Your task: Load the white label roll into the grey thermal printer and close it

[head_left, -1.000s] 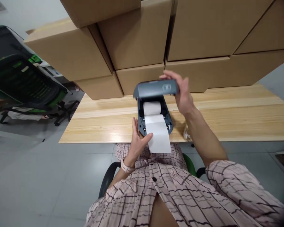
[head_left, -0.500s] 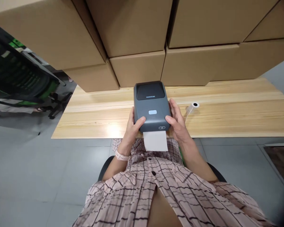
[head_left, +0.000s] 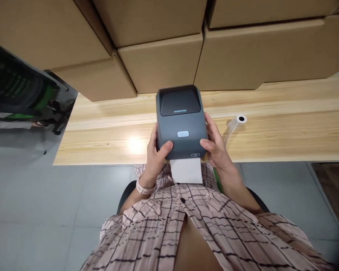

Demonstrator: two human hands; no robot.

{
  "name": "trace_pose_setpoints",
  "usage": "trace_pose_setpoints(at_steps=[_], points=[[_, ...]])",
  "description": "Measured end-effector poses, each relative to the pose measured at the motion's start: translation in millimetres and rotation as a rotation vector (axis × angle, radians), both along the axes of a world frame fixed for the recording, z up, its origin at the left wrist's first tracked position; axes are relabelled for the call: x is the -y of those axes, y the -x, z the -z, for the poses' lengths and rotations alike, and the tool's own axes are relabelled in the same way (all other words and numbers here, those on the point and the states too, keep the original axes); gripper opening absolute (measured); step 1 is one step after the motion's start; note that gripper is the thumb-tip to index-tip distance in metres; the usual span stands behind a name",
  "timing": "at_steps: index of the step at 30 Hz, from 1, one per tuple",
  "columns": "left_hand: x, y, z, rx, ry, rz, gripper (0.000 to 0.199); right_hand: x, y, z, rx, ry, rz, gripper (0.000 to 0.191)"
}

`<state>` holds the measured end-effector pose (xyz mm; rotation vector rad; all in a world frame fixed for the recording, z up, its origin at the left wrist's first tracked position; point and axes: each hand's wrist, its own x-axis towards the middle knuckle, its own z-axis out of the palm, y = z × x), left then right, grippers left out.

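Observation:
A dark grey-blue label printer (head_left: pixel 182 124) with a black window and a light blue button is at the middle of the wooden table. White paper (head_left: pixel 185 171) sticks out of its front and hangs past the table edge. My left hand (head_left: pixel 156 154) grips the printer's left side, thumb on the top near the front corner. On the right side my right hand (head_left: pixel 217 146) holds it the same way, thumb on the top. To the right of that hand a small white paper roll (head_left: pixel 241 119) lies with its end partly unrolled. What is under the printer is hidden.
Stacked cardboard boxes (head_left: pixel 161 64) line the back of the wooden table (head_left: pixel 101 131). At the left stands a black and green chair (head_left: pixel 19 86), with part of a person beside it. A dark mat (head_left: pixel 332 188) lies on the floor at the right.
The printer looks larger and closer to the camera, with both hands still on it. The view has shifted, and the boxes sit higher in it.

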<state>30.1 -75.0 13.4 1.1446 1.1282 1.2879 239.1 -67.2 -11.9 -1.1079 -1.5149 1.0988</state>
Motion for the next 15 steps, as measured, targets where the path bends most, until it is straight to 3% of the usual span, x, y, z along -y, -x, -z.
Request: trace_pose_setpoints(at_steps=[3,5,7,9,13,15], points=[[12.8,3.8,3.9,-0.071,-0.026,-0.043,0.076,-2.2,-1.8,0.2,0.007,0.009,-0.003,0.099],[31.3,7.6,10.4,-0.129,-0.075,-0.218,0.069,-3.7,-2.5,0.9,-0.001,-0.003,0.013,0.096],[52.0,12.1,18.3,-0.157,-0.095,-0.4,0.046,-4.9,-1.9,2.8,-0.018,-0.013,0.03,0.093],[67.7,15.7,24.0,-0.156,0.054,-0.236,0.037,-5.6,-0.3,5.8,-0.028,-0.025,0.032,0.09],[73.8,14.2,21.1,-0.017,0.47,0.404,0.047,-4.2,2.1,10.1,-0.002,-0.063,0.029,0.082],[70.2,10.4,14.8,0.077,0.545,0.559,0.052,-1.8,1.6,6.7,0.052,-0.137,0.08,0.079]])
